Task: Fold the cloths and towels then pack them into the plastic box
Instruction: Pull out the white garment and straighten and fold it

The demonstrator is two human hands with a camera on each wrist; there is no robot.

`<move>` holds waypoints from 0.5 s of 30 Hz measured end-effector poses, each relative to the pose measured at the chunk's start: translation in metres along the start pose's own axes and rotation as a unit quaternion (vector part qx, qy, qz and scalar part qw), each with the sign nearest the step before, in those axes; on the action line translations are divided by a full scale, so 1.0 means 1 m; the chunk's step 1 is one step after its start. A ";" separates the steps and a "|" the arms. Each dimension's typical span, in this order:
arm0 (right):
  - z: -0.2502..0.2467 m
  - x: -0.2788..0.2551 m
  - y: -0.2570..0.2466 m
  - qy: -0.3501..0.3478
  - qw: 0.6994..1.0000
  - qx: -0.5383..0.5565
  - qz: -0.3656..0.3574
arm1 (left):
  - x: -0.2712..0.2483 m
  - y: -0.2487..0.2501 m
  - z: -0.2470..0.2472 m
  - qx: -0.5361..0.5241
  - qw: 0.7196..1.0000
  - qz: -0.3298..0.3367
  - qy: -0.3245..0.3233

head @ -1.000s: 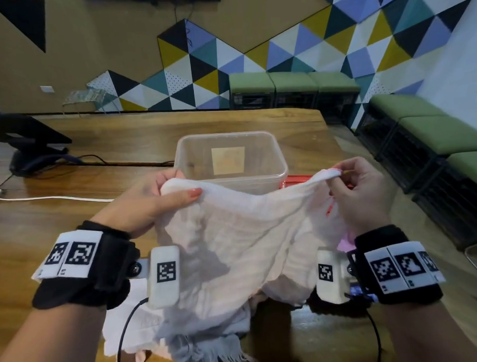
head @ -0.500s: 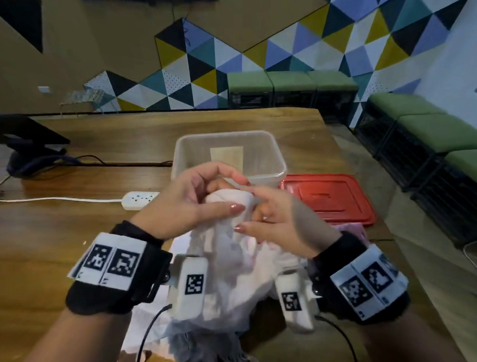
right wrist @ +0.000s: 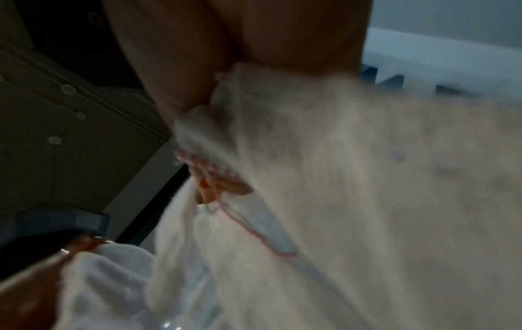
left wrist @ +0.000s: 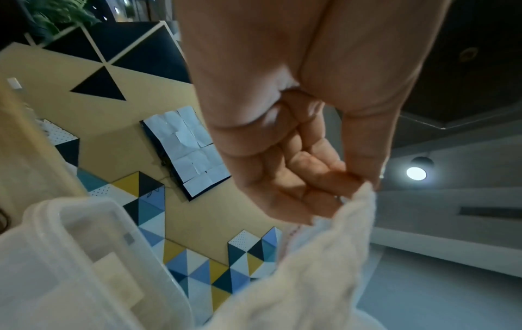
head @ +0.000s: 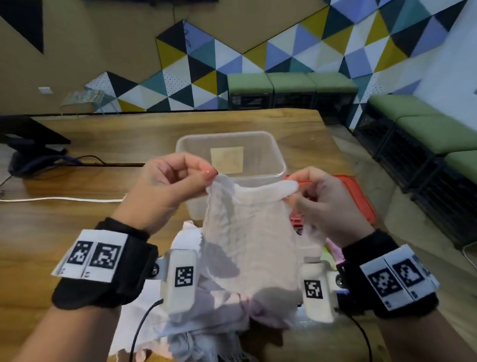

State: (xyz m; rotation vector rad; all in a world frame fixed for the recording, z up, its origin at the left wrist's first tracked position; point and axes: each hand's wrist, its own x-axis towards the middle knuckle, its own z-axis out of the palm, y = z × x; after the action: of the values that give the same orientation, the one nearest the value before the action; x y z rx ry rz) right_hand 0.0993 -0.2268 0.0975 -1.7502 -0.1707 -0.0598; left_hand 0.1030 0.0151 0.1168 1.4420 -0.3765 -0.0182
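A thin white cloth [head: 248,235] hangs folded in front of me, held up by its top edge. My left hand [head: 174,183] pinches the upper left corner between thumb and fingers; the left wrist view shows that pinch on the white cloth [left wrist: 324,256]. My right hand [head: 323,199] pinches the upper right corner, and the white cloth [right wrist: 353,201] fills the blurred right wrist view. Behind the cloth stands the clear plastic box [head: 230,143], open, with a paper label inside. A heap of more cloths [head: 200,333] lies on the table under my wrists.
The red lid [head: 358,194] lies flat to the right of the box, near the wooden table's [head: 43,244] right edge. A white cable [head: 55,199] runs across the left side, and a black monitor stand [head: 31,159] sits at the far left. Green benches [head: 435,134] line the wall.
My hands held the cloth spread wide, came together in the middle to join the corners, and have now parted again with the cloth hanging narrower, folded in half.
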 end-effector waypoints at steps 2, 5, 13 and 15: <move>0.003 -0.003 0.000 0.010 0.997 0.069 0.040 | -0.001 -0.006 0.008 -0.030 0.999 -0.025 0.015; -0.002 -0.007 0.001 0.028 0.976 0.197 0.090 | -0.003 -0.019 0.009 -0.073 0.994 -0.076 0.025; 0.013 -0.017 -0.001 0.053 0.911 0.377 0.159 | -0.011 -0.033 0.048 -0.041 0.991 -0.097 0.077; 0.022 -0.020 -0.003 0.038 0.915 0.375 0.143 | -0.017 -0.032 0.064 -0.002 0.996 -0.065 0.066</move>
State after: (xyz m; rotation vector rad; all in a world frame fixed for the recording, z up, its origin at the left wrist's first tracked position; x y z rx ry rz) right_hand 0.0776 -0.2060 0.0931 -0.9853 0.1151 0.1381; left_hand 0.0770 -0.0473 0.0871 1.4526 -0.1741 -0.0297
